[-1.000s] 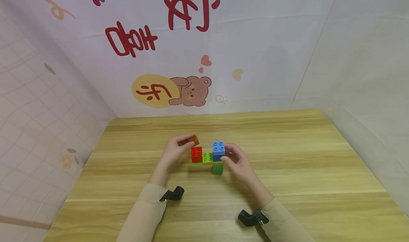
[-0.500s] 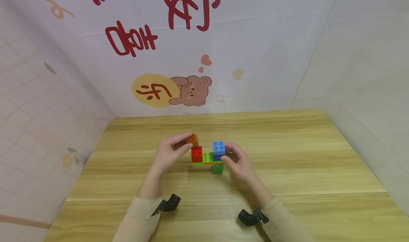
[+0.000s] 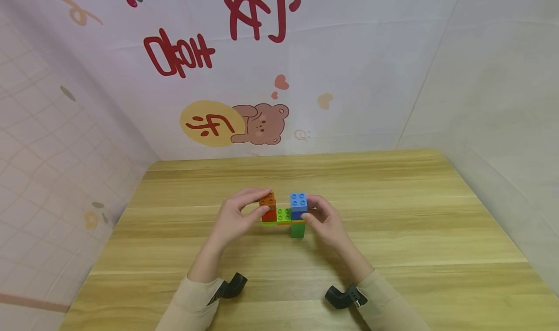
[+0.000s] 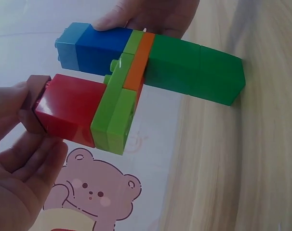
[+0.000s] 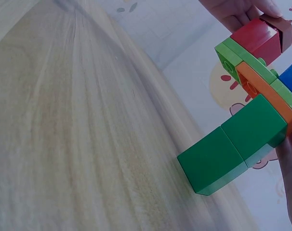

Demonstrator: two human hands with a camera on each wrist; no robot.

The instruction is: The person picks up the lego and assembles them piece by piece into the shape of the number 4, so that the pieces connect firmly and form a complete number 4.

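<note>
My left hand point(image 3: 233, 218) pinches a brown toy brick point(image 3: 268, 201) at the top of a red brick point(image 4: 71, 109). In the left wrist view the brown brick sits slightly tilted, and some red studs show in the gap. The red brick stands on light green plates point(image 3: 284, 215), which lie over an orange plate point(image 4: 139, 70). Two dark green bricks point(image 5: 232, 144) form the leg under the orange plate. On the other end a dark blue brick point(image 4: 105, 48) carries a light blue brick point(image 3: 299, 203). My right hand point(image 3: 325, 223) grips the dark blue brick from the side.
The structure stands on a wood-grain table point(image 3: 393, 200), its left side overhanging the single leg. Behind the table hangs a white cloth point(image 3: 371, 69) printed with a bear and red characters. A black wrist mount point(image 3: 345, 297) sits by each sleeve.
My left hand has brought the brown brick from behind the red brick, raised it, and set it over the red brick's top. My right hand has stayed on the blue brick.
</note>
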